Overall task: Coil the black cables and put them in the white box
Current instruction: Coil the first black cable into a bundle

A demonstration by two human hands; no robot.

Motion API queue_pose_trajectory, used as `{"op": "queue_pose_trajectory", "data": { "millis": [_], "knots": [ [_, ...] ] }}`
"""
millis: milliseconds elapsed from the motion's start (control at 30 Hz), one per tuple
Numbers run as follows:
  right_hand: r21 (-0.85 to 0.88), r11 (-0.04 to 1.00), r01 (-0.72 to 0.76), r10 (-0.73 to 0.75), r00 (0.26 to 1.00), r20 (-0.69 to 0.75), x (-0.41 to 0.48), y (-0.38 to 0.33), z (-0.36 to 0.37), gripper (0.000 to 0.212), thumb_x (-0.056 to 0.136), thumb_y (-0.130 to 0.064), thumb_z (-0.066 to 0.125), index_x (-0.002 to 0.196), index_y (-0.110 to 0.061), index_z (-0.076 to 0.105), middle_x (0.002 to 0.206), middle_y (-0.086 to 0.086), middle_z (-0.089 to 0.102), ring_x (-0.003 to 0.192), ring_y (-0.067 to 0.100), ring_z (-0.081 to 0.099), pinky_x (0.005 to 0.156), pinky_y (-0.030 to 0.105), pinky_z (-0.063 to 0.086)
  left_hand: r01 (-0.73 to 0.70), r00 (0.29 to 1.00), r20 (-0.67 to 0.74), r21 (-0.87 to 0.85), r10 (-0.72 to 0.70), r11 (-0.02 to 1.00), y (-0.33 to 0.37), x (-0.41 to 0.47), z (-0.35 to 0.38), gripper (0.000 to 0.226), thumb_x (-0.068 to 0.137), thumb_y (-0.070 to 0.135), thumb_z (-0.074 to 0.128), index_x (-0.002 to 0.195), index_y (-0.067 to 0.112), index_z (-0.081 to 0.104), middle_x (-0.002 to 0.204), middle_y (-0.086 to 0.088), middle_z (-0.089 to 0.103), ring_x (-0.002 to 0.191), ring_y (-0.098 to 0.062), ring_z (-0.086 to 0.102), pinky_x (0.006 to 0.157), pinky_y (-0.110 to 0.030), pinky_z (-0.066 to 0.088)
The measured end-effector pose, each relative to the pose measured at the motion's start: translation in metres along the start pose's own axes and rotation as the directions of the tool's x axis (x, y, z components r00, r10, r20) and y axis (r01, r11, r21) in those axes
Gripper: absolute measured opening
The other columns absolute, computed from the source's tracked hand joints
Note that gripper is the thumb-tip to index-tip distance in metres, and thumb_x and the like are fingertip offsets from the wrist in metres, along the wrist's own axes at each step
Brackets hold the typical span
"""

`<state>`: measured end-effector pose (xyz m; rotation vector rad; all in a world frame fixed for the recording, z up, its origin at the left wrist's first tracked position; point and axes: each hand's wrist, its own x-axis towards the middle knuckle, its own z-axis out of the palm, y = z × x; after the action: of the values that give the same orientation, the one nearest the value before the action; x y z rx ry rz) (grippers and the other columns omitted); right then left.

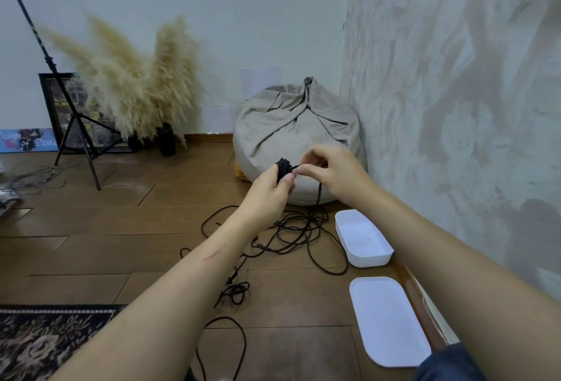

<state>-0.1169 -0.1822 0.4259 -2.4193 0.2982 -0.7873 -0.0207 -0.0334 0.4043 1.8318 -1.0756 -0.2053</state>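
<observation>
The left hand (268,187) gripped a small coil of black cable (283,168), fingers curled round it. Just right of that grip, the right hand (332,174) pinched the free strand (319,193), which dropped below both hands to a loose tangle (299,230) on the wooden floor (121,228). The white box (368,259) sat open below and right of the hands, with its lid (390,320) lower still.
</observation>
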Motion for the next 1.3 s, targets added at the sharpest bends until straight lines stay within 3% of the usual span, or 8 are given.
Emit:
{"op": "queue_pose_trajectory", "data": {
  "millis": [300, 500, 733, 833, 933, 1100, 1167, 1300],
  "knots": [
    [-0.292, 0.956, -0.017, 0.039, 0.997, 0.072, -0.003, 0.014, -0.004, 0.024, 0.092, -0.044, 0.067, 0.114, -0.037, 0.075, 0.093, -0.009, 0.06, 0.093, 0.013, 0.055, 0.067, 0.026, 0.033, 0.047, 0.995, -0.093, 0.03, -0.045, 0.998, -0.004, 0.001, -0.007, 0.028, 0.107, 0.025, 0.046, 0.108, 0.002, 0.062, 0.1, -0.015, 0.068, 0.091, -0.026, 0.062, 0.077, -0.036, 0.048],
    [-0.339, 0.934, -0.113, 0.18, 0.969, 0.172, -0.003, 0.007, -0.004, 0.018, 0.091, -0.043, 0.066, 0.106, -0.041, 0.076, 0.092, -0.004, 0.076, 0.09, 0.014, 0.065, 0.071, 0.03, 0.046, 0.022, 0.998, -0.058, 0.061, -0.019, 0.998, 0.001, -0.004, -0.002, 0.026, 0.107, 0.027, 0.046, 0.111, 0.007, 0.062, 0.095, -0.004, 0.068, 0.094, -0.022, 0.064, 0.08, -0.038, 0.05],
    [-0.147, 0.975, -0.166, 0.198, 0.95, 0.242, -0.01, 0.008, 0.004, 0.03, 0.085, -0.045, 0.071, 0.072, -0.021, 0.059, 0.064, -0.007, 0.055, 0.067, 0.014, 0.05, 0.063, 0.033, 0.037, 0.005, 0.997, -0.074, 0.089, 0.002, 0.996, 0.002, -0.003, 0.001, 0.028, 0.107, 0.027, 0.047, 0.111, 0.004, 0.061, 0.098, -0.011, 0.068, 0.096, -0.028, 0.063, 0.083, -0.041, 0.051],
    [0.009, 0.979, -0.203, 0.196, 0.955, 0.222, -0.01, 0.006, 0.003, 0.029, 0.084, -0.034, 0.077, 0.074, -0.019, 0.054, 0.064, -0.008, 0.049, 0.06, 0.009, 0.043, 0.06, 0.028, 0.034, 0.045, 0.994, -0.104, 0.085, -0.036, 0.995, 0.001, -0.003, -0.001, 0.026, 0.107, 0.026, 0.047, 0.113, 0.006, 0.063, 0.093, 0.002, 0.067, 0.09, -0.014, 0.062, 0.074, -0.023, 0.046],
    [0.192, 0.939, -0.285, 0.223, 0.93, 0.291, -0.012, 0.002, -0.001, 0.025, 0.086, -0.011, 0.075, 0.087, -0.01, 0.051, 0.068, -0.004, 0.046, 0.05, 0.0, 0.048, 0.055, 0.016, 0.041, 0.063, 0.991, -0.125, 0.09, -0.051, 0.994, -0.002, 0.0, -0.004, 0.026, 0.107, 0.026, 0.047, 0.109, 0.005, 0.062, 0.095, -0.006, 0.067, 0.091, -0.022, 0.062, 0.074, -0.031, 0.047],
    [0.016, 0.974, -0.228, 0.216, 0.942, 0.256, -0.011, 0.013, 0.0, 0.017, 0.091, -0.014, 0.07, 0.086, -0.017, 0.054, 0.077, 0.005, 0.059, 0.068, 0.014, 0.054, 0.068, 0.031, 0.047, 0.138, 0.977, -0.173, 0.055, -0.127, 0.989, -0.013, 0.002, -0.013, 0.028, 0.107, 0.029, 0.046, 0.106, 0.005, 0.06, 0.098, -0.01, 0.067, 0.095, -0.027, 0.063, 0.085, -0.044, 0.051],
    [0.022, 0.975, -0.221, 0.213, 0.958, 0.192, -0.011, 0.017, 0.0, 0.012, 0.093, -0.014, 0.068, 0.088, -0.016, 0.057, 0.076, 0.006, 0.061, 0.063, 0.004, 0.056, 0.061, 0.018, 0.046, 0.146, 0.976, -0.174, 0.058, -0.134, 0.988, -0.017, 0.002, -0.014, 0.03, 0.107, 0.031, 0.046, 0.104, 0.005, 0.06, 0.098, -0.011, 0.067, 0.094, -0.028, 0.063, 0.086, -0.046, 0.05],
    [0.052, 0.979, -0.196, 0.186, 0.97, 0.155, -0.011, 0.015, 0.0, 0.011, 0.097, -0.026, 0.063, 0.107, -0.02, 0.064, 0.071, 0.008, 0.062, 0.061, 0.006, 0.055, 0.063, 0.025, 0.045, 0.116, 0.983, -0.14, -0.007, -0.116, 0.993, -0.017, 0.003, -0.011, 0.027, 0.108, 0.029, 0.045, 0.103, 0.008, 0.06, 0.092, -0.007, 0.064, 0.081, -0.016, 0.057, 0.073, -0.03, 0.045]
  ]
}}
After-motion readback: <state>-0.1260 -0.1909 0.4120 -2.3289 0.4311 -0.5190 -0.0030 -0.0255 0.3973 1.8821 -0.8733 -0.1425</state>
